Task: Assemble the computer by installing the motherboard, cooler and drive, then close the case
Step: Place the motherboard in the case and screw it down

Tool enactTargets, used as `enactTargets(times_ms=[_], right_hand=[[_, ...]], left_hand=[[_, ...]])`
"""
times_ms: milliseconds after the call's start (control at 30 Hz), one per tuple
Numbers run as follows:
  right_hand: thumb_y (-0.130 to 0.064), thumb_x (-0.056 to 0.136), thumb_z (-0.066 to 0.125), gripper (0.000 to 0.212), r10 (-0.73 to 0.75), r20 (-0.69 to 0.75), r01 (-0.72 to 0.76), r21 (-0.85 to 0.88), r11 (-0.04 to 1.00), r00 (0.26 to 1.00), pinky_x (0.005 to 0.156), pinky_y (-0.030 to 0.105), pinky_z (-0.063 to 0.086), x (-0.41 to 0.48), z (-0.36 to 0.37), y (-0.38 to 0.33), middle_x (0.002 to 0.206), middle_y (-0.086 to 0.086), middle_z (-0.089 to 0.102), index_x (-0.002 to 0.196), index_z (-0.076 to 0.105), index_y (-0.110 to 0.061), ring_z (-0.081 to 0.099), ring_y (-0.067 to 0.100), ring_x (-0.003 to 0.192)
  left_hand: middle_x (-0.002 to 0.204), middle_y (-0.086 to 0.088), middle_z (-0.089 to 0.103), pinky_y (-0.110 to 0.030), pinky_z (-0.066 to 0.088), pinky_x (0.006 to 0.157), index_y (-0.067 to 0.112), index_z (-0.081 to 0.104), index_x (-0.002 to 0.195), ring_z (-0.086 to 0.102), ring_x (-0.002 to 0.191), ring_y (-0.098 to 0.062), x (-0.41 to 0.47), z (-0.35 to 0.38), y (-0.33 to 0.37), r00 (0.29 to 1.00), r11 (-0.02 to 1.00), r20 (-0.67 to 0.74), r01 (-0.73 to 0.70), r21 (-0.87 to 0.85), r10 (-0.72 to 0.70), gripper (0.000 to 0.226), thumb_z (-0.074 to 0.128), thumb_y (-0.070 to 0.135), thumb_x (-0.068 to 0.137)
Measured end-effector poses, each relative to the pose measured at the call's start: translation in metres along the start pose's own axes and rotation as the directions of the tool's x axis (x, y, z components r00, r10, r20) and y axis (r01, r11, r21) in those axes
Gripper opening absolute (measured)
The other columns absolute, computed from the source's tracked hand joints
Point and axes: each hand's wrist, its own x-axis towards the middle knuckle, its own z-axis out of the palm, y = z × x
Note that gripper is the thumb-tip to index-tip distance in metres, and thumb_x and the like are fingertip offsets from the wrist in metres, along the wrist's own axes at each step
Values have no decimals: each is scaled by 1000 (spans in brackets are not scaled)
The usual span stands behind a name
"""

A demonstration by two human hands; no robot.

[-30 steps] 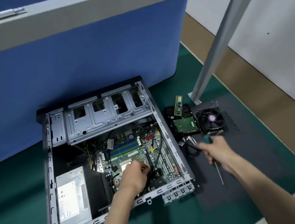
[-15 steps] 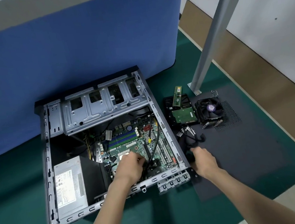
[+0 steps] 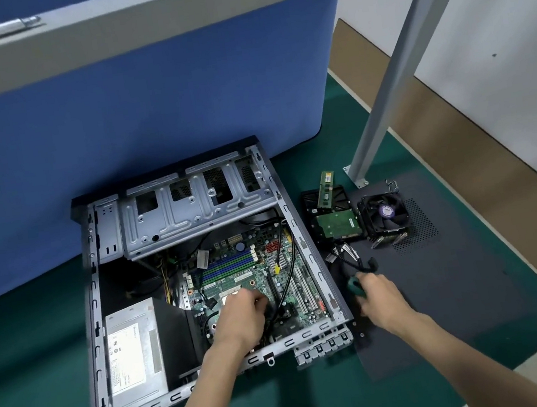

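Head view. The open case (image 3: 304, 243) lies flat on a green mat (image 3: 35, 343), with its far edge against a blue partition (image 3: 144, 117). The motherboard (image 3: 245, 268) sits inside the case, in the right half. The power supply (image 3: 132, 346) occupies the near left corner, and the metal drive cage (image 3: 191, 207) spans the far end.

The left hand (image 3: 241, 317) rests on the motherboard near its centre. Its fingers are curled down beside a black cable (image 3: 288, 269) that loops across the board (whether they pinch anything cannot be told, as the fingertips are hidden).

The right hand (image 3: 380, 298) is just outside the right wall of the case, above a dark side panel (image 3: 463, 296) that lies flat on the mat. Its fingers are closed around the green handle of a screwdriver (image 3: 354, 284); the shaft is not visible.

The cooler (image 3: 387, 216) stands fan-up on the far part of the side panel, outside the case. The drive (image 3: 335, 225) lies just beside the cooler on its left, circuit board up. A memory module (image 3: 325, 185) lies just behind the drive. Loose cables (image 3: 346, 254) lie between the drive and the right hand. A grey table leg (image 3: 391, 82) stands behind these parts.
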Motion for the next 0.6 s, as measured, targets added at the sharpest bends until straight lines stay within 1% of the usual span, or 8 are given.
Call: enactTargets(times_ms=[100, 167, 200, 233, 300, 367, 467, 600], right_hand=[[5, 85, 63, 36, 45, -47, -30, 276, 961, 998, 82, 39, 55, 2, -30, -12, 107, 14, 67, 120, 59, -1, 68, 24, 97], [5, 84, 67, 22, 20, -134, 44, 457, 888, 991, 71, 29, 54, 0, -57, -28, 93, 8, 70, 104, 64, -3, 69, 13, 77], [1, 84, 69, 10, -35, -177, 122, 513, 850, 984, 68, 26, 51, -2, -72, -39, 79, 4, 69, 91, 64, -5, 68, 11, 65], [-1, 84, 70, 9, -98, -197, 193, 550, 812, 975, 65, 24, 51, -5, -86, -52, 67, 1, 66, 82, 63, -5, 65, 12, 57], [2, 81, 72, 12, -241, -166, 290, 648, 704, 956, 56, 20, 49, -12, -106, -80, 59, 2, 63, 79, 61, -3, 62, 16, 50], [7, 79, 71, 18, -346, -97, 298, 749, 592, 933, 47, 20, 46, -14, -115, -104, 64, 9, 63, 86, 57, 0, 59, 21, 49], [6, 80, 71, 25, -400, -9, 238, 815, 528, 917, 40, 19, 38, -7, -118, -128, 66, 12, 65, 91, 53, -6, 57, 20, 47], [5, 83, 68, 22, -391, 63, 124, 892, 435, 918, 37, 20, 34, 7, -111, -146, 63, 12, 64, 93, 52, -4, 52, 15, 43]], left_hand=[[90, -1, 71, -38, 54, 82, 12, 68, 107, 66, 80, -16, -3, -6, 8, 997, 983, -69, -47, -175, 36, 19, 55, 17, 95], [77, 3, 71, -34, 56, 81, 16, 69, 100, 68, 72, -10, -7, -15, 19, 991, 914, -107, -112, -390, 76, 12, 61, 15, 91], [73, 3, 71, -32, 56, 80, 18, 70, 97, 68, 70, -11, -9, -22, 27, 988, 859, -118, -145, -492, 100, 12, 63, 15, 88], [73, 1, 72, -29, 56, 80, 20, 71, 97, 69, 71, -13, -11, -28, 35, 984, 795, -125, -174, -581, 123, 13, 65, 15, 86], [79, -1, 73, -23, 54, 77, 21, 73, 100, 69, 73, -16, -13, -40, 52, 974, 666, -146, -224, -711, 172, 18, 67, 14, 84], [87, -3, 73, -22, 54, 74, 14, 74, 100, 70, 74, -18, -13, -50, 64, 957, 571, -195, -285, -770, 214, 19, 67, 8, 83], [87, -11, 72, -30, 56, 73, 3, 74, 93, 68, 73, -24, -10, -63, 66, 937, 499, -293, -349, -794, 189, 15, 69, 1, 79], [85, -12, 68, -27, 56, 71, 2, 74, 86, 67, 74, -24, -5, -73, 56, 912, 500, -388, -398, -769, 130, 9, 69, -1, 78]])
